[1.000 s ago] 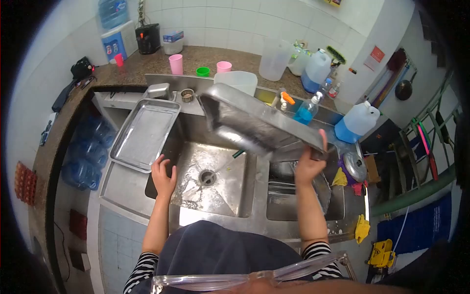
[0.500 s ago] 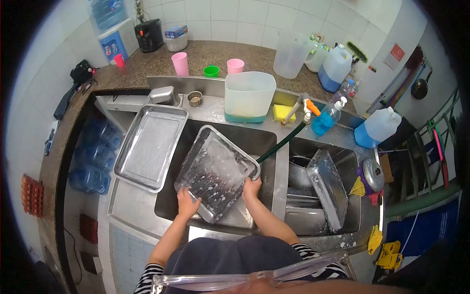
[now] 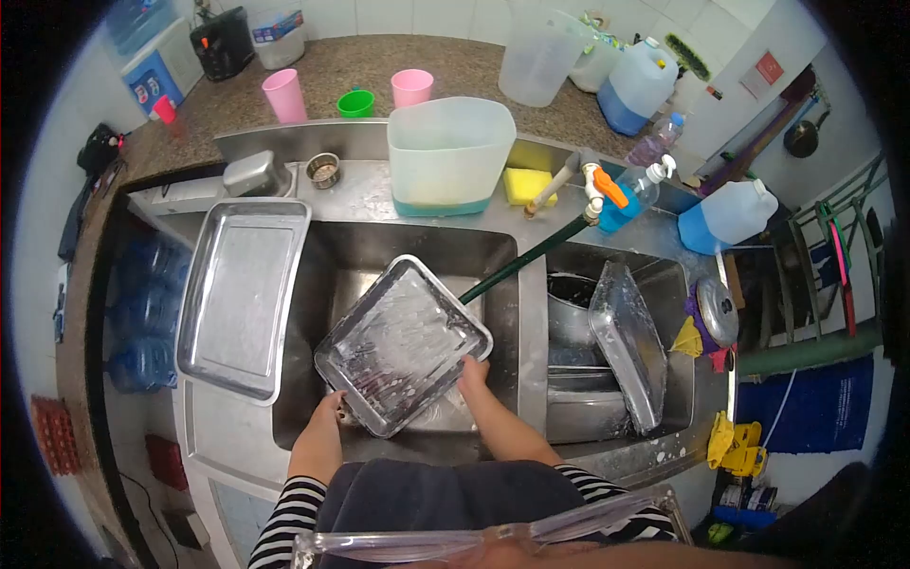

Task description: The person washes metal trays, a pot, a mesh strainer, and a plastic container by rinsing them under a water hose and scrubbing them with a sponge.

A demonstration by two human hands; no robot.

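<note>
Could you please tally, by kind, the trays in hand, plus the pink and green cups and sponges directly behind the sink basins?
Trays in hand: 1
Pink cups: 2
Green cups: 1
Sponges: 1
Total: 5

A kitchen, judging by the double sink (image 3: 533,379), metal tray (image 3: 406,341) and what seems a hanging frying pan (image 3: 802,140).

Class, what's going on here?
A person holds a metal tray with whitish streaks over the left basin, left hand at its near left edge, right hand at its right corner. A green hose runs from the tap down behind it. A second tray lies on the drainboard to the left; a rectangular metal pan leans in the right basin.
</note>
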